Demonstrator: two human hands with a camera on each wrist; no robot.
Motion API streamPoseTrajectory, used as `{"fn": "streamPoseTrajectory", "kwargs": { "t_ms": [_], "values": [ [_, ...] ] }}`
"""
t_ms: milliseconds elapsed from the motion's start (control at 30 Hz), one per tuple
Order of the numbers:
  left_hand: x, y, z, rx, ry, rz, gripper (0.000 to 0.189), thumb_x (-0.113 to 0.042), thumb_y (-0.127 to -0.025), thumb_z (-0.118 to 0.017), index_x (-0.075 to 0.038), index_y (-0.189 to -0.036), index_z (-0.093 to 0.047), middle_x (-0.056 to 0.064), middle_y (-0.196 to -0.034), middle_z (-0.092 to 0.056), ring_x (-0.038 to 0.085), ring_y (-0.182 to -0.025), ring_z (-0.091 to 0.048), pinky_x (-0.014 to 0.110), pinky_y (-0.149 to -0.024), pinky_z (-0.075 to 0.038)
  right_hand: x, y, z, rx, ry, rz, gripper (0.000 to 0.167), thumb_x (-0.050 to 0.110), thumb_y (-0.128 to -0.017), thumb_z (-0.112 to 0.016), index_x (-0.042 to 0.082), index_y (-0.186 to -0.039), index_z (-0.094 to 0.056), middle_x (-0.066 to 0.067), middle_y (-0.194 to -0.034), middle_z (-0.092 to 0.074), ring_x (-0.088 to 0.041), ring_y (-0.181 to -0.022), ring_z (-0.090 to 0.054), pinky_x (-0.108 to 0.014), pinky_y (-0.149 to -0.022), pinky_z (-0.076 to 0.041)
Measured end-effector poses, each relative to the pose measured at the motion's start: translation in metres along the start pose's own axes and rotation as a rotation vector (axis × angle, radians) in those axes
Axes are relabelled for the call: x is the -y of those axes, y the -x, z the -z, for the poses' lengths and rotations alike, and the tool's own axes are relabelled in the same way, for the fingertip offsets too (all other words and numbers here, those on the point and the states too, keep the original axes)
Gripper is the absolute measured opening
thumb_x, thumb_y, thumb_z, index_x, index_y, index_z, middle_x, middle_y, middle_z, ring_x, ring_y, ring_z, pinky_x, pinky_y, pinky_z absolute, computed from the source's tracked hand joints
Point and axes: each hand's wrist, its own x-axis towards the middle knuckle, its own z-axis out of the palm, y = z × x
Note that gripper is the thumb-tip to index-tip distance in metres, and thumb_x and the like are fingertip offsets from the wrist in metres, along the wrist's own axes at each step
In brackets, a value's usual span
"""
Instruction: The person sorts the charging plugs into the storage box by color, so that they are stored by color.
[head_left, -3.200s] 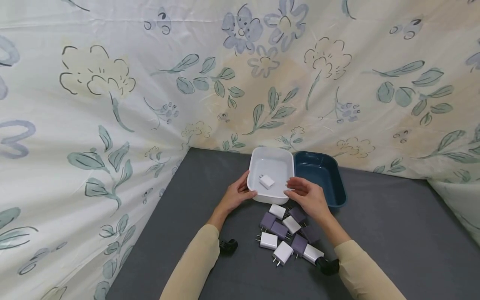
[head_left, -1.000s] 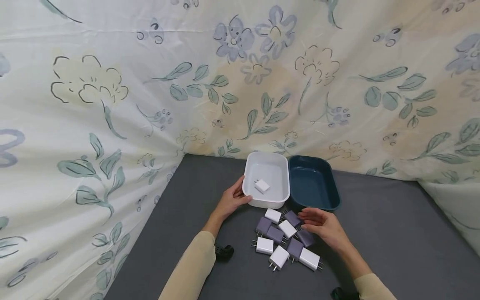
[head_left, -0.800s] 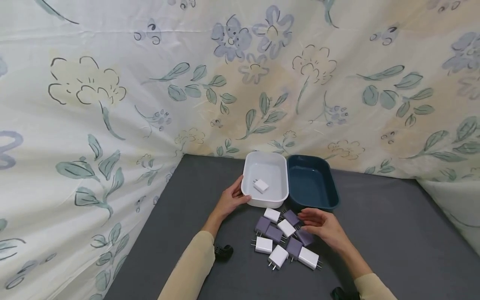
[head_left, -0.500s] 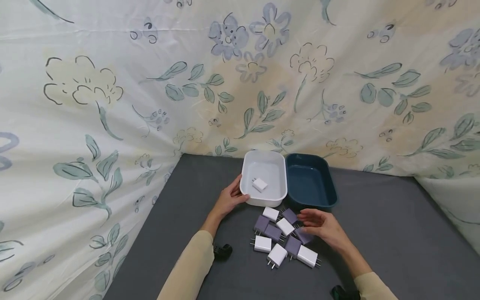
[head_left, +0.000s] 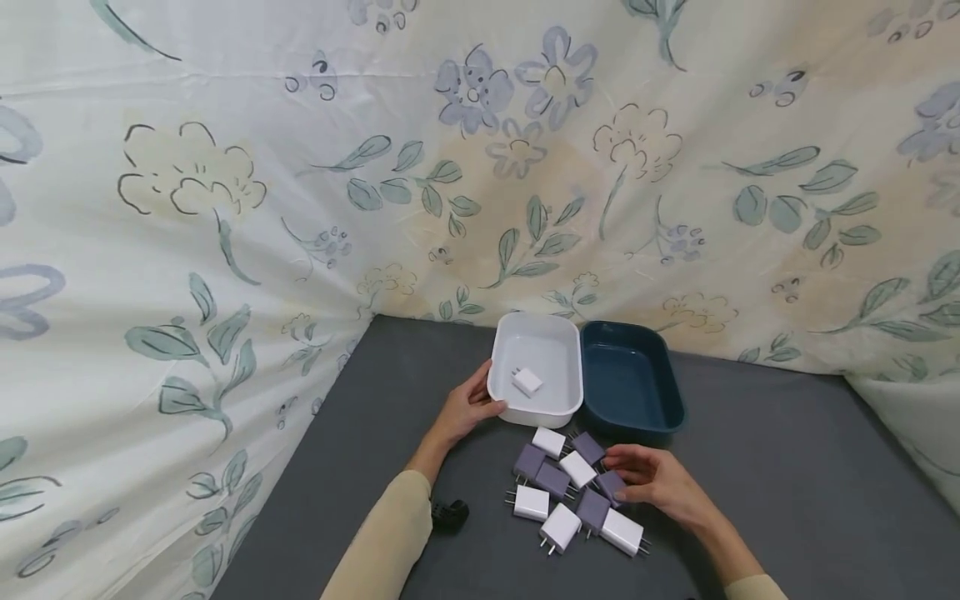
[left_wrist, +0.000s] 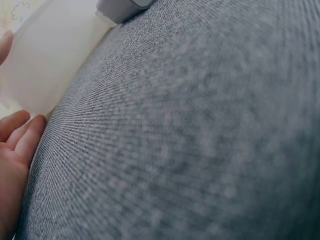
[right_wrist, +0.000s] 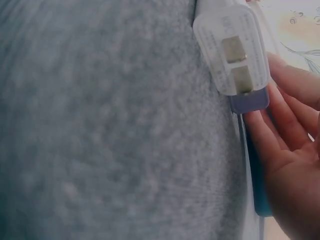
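Note:
My left hand [head_left: 468,408] holds the near left corner of a white tray [head_left: 536,412], its fingers along the side and thumb at the front rim. A white charger plug [head_left: 527,382] lies inside that tray. My right hand [head_left: 656,483] is low at the right of a cluster of plugs, thumb and fingers spread on either side of a purple charger plug [head_left: 612,486]. In the right wrist view its fingers [right_wrist: 262,137] look fairly straight, and a white charger plug [right_wrist: 235,55] partly hides the purple one.
More white and purple plugs, such as a purple plug [head_left: 592,510] and a white plug [head_left: 532,503], lie close together in front of the trays. A dark blue tray [head_left: 671,408] stands right beside the white one. A floral curtain [head_left: 420,208] hangs behind the grey table [head_left: 765,450].
My right hand has left the white tray's side and come down to the plugs. Its thumb now stands further from the fingers, around the purple plug. My left hand stays at the tray.

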Motion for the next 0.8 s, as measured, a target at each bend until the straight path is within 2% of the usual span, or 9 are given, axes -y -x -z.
{"fn": "streamPoseTrajectory", "kwargs": {
  "t_ms": [333, 567, 800],
  "values": [
    [0.0023, -0.0021, -0.0004, 0.010, 0.019, -0.008, 0.085, -0.003, -0.088, -0.070, -0.002, -0.155, -0.018, 0.028, -0.155, -0.026, 0.043, -0.141, -0.033, 0.053, -0.111, -0.036, -0.0019, 0.0037, 0.0069, 0.076, -0.028, 0.025, 0.068, -0.005, -0.075, -0.076, -0.020, -0.133, -0.043, -0.044, -0.129, -0.048, 0.001, -0.112, -0.061, -0.012, -0.094, -0.049],
    [0.0046, -0.0022, 0.0013, -0.008, 0.020, -0.004, 0.086, -0.003, -0.087, -0.071, -0.003, -0.155, -0.019, 0.027, -0.156, -0.027, 0.043, -0.141, -0.035, 0.044, -0.109, -0.042, -0.0041, 0.0028, 0.0100, 0.121, -0.043, 0.045, 0.070, -0.006, -0.076, -0.075, -0.021, -0.134, -0.040, -0.046, -0.132, -0.044, 0.002, -0.115, -0.059, -0.012, -0.095, -0.048],
    [0.0032, -0.0001, 0.0009, 0.005, 0.025, 0.006, 0.086, -0.004, -0.088, -0.070, -0.005, -0.156, -0.018, 0.027, -0.156, -0.027, 0.043, -0.141, -0.033, 0.054, -0.111, -0.035, -0.0094, 0.0040, 0.0091, 0.092, -0.027, 0.029, 0.071, -0.004, -0.074, -0.077, -0.020, -0.134, -0.042, -0.040, -0.133, -0.049, 0.001, -0.115, -0.061, -0.014, -0.094, -0.050]
  ]
}}
